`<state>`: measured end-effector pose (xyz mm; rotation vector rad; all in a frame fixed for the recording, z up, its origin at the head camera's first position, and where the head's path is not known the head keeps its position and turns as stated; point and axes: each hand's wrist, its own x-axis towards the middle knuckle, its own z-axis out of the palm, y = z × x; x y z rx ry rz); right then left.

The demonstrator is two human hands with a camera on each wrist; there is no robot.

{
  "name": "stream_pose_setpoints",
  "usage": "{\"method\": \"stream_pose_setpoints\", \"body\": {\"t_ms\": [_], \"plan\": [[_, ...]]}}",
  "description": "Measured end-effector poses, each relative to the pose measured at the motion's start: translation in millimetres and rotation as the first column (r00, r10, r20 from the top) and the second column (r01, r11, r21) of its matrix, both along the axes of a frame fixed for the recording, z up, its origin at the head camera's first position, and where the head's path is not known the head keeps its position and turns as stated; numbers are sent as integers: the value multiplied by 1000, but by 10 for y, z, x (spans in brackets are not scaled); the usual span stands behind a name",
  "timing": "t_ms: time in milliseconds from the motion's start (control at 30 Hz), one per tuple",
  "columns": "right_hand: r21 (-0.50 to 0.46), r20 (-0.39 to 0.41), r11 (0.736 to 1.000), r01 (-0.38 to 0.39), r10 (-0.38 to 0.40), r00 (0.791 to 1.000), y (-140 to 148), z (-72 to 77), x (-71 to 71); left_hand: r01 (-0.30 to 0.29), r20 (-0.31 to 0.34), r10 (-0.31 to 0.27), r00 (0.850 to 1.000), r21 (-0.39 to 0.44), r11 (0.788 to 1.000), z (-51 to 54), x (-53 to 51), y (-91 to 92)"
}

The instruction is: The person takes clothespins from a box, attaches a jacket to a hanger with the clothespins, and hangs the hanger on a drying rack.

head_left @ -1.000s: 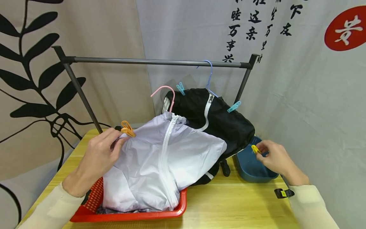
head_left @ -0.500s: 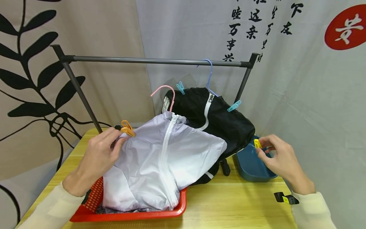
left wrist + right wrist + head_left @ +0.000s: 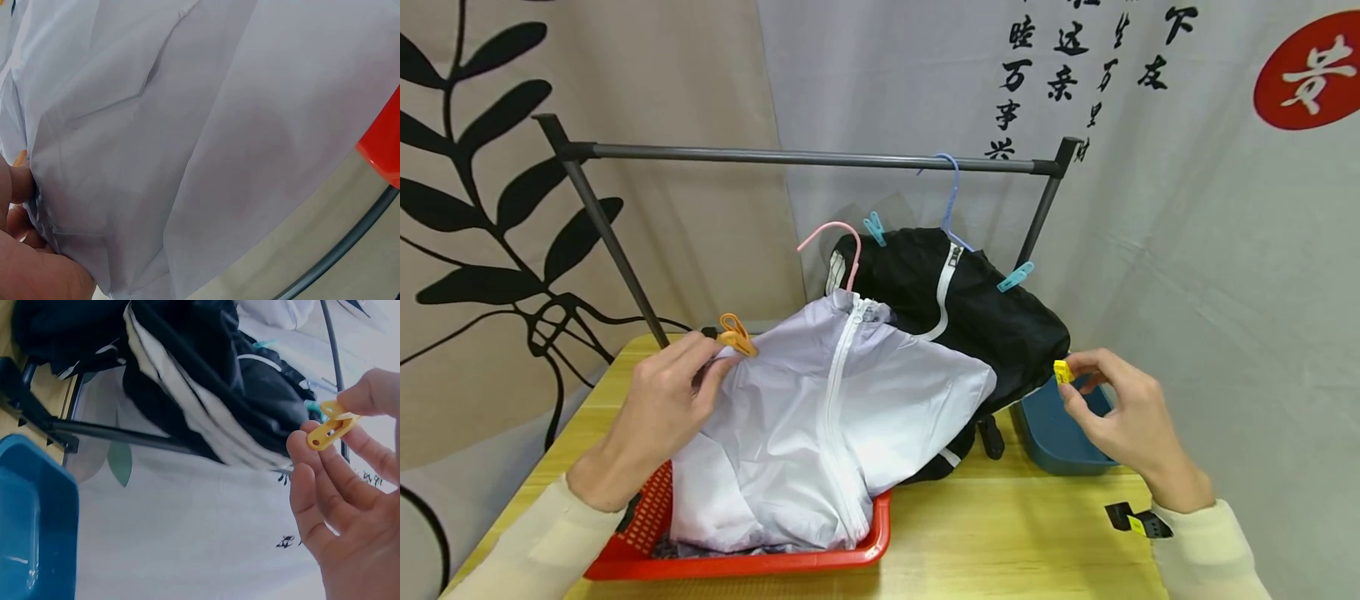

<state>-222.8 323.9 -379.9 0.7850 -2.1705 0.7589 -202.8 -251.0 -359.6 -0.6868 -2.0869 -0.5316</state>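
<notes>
A pale lilac-white zip jacket point(image 3: 782, 417) is on a hanger with a pink hook point(image 3: 853, 250). My left hand point(image 3: 658, 408) pinches the jacket's shoulder at the left, beside an orange clothespin point(image 3: 737, 335) clipped there; in the left wrist view the fingers point(image 3: 37, 269) grip the cloth edge. Over at the right, my right hand point(image 3: 1123, 408) holds a yellow clothespin point(image 3: 1063, 372) between thumb and fingers, above a blue bin point(image 3: 1067, 442). The right wrist view shows that clothespin point(image 3: 331, 425) pinched near the fingertips.
A black jacket point(image 3: 1000, 325) with two light-blue clothespins hangs by a blue hanger point(image 3: 951, 200) from the grey rack bar point(image 3: 775, 157). Under the pale jacket sits a red basket point(image 3: 737, 568) on the wooden table point(image 3: 1000, 533). Printed curtains stand behind.
My right hand has lifted the yellow clothespin up from the blue bin, turned it, and moved slightly left. My left hand keeps its hold on the pale jacket.
</notes>
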Motion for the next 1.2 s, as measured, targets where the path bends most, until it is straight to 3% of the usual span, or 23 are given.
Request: {"method": "stream_pose_setpoints", "body": {"t_ms": [267,733,1000,1200], "plan": [[16,-34,995,-96,96,995,-201,88,7,8,-7,-8,1000,1,1000,8,-1,0],[-61,-80,967,-249,244,967,-550,175,-42,4,-3,-4,1000,11,1000,4,8,1],[-97,-31,966,-240,238,971,-642,222,-52,-27,13,27,1000,-12,1000,-13,21,6],[-152,3,954,-259,263,965,-705,265,-94,-16,-3,16,1000,3,1000,-21,10,2]]}}
